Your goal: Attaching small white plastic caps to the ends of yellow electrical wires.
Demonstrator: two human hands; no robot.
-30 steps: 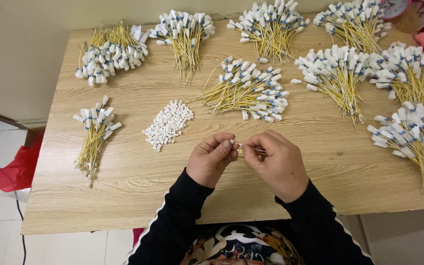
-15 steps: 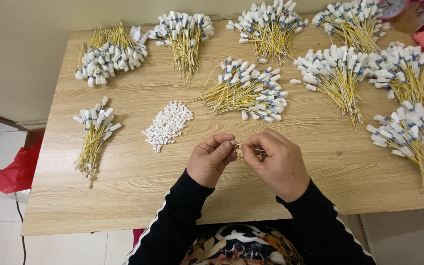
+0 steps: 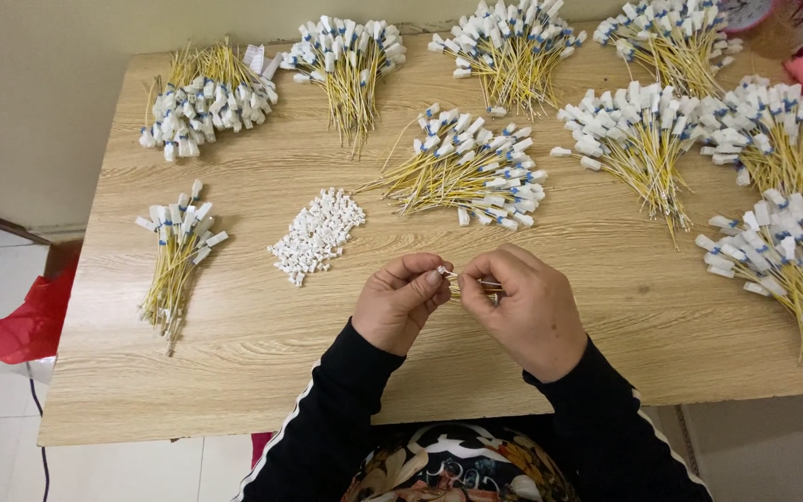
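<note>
A thin yellow wire [image 3: 469, 284] with a small white connector [image 3: 441, 271] at its tip is pinched between the left hand [image 3: 405, 302] and the right hand [image 3: 527, 311], which are brought close together just above the wooden table [image 3: 262, 344]. A pile of loose white connectors [image 3: 318, 233] is seen just beyond the left hand — and a fanned bundle of capped yellow wires [image 3: 465, 172] lies farther back, near the middle.

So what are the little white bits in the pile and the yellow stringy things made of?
The pile of small white blocky caps looks like matte moulded plastic: uniform, hard-edged shapes. The thin yellow strands with white ends seem to be plastic-coated wires; they bend in springy bundles. The pale wood-grain table is probably laminate.
</note>
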